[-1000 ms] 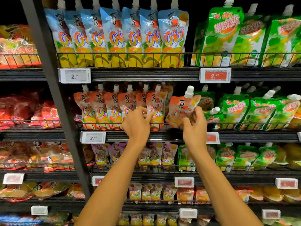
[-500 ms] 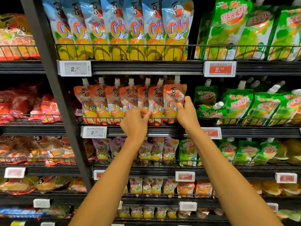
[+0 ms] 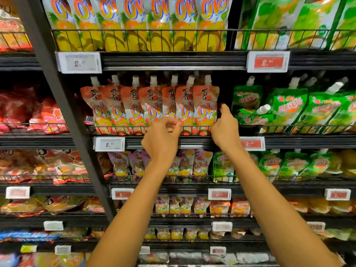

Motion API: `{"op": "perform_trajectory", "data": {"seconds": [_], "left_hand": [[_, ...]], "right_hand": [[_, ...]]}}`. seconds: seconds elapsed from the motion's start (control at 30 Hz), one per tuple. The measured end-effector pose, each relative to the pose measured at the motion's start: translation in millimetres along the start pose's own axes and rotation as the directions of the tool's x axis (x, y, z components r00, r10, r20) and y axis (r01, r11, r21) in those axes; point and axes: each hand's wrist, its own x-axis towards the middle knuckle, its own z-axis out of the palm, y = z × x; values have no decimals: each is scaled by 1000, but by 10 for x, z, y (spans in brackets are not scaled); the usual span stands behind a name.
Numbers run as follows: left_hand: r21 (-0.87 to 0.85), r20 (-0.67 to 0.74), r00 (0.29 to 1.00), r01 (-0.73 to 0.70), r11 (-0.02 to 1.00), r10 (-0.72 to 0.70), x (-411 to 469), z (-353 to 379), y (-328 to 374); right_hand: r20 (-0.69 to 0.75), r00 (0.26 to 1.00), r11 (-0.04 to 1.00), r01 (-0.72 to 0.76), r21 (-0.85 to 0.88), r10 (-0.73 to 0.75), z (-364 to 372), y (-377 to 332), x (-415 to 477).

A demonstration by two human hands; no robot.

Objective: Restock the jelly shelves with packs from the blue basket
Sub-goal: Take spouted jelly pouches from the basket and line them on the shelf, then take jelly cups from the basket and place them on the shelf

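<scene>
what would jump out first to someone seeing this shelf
Two bare arms reach up to a row of orange jelly pouches on the middle shelf, the right hand gripping the end pouch, the left hand curled at the wire rail. Bright green pouches crowd the shelf to their right.

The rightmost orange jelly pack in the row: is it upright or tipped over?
Upright. The orange pack stands with its cap on top and its base behind the wire rail, not leaning.
</scene>
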Motion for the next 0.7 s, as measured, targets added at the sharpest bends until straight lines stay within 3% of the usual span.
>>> {"op": "perform_trajectory", "data": {"seconds": [0.13, 0.2, 0.3, 0.4, 0.47, 0.57, 0.7], "left_hand": [[-129, 74, 997, 30, 991, -20, -313, 18, -126], [-174, 134, 990, 72, 982, -49, -545, 84, -282], [-199, 295, 944, 216, 956, -152, -1024, 277, -685], [-170, 446, 858, 359, 918, -253, -1652, 496, -1247], [-64, 546, 748, 486, 872, -377, -2134, 630, -1662], [91, 609, 523, 701, 708, -596, -2903, 746, -2264], [283, 599, 239, 830, 481, -764, -3853, 884, -3020]], "right_hand": [[-58, 983, 970, 184, 160, -177, -16, 191, -483], [-64, 980, 953, 198, 229, -188, 20, 422, -749], [31, 999, 951, 12, 310, -22, 121, 943, -1213], [152, 962, 916, -263, 303, 226, 263, 1613, -1733], [218, 881, 830, -470, 300, 420, 370, 2127, -2111], [268, 713, 690, -699, 190, 648, 574, 2933, -2741], [292, 521, 523, -849, 80, 802, 812, 3868, -3534]]}}
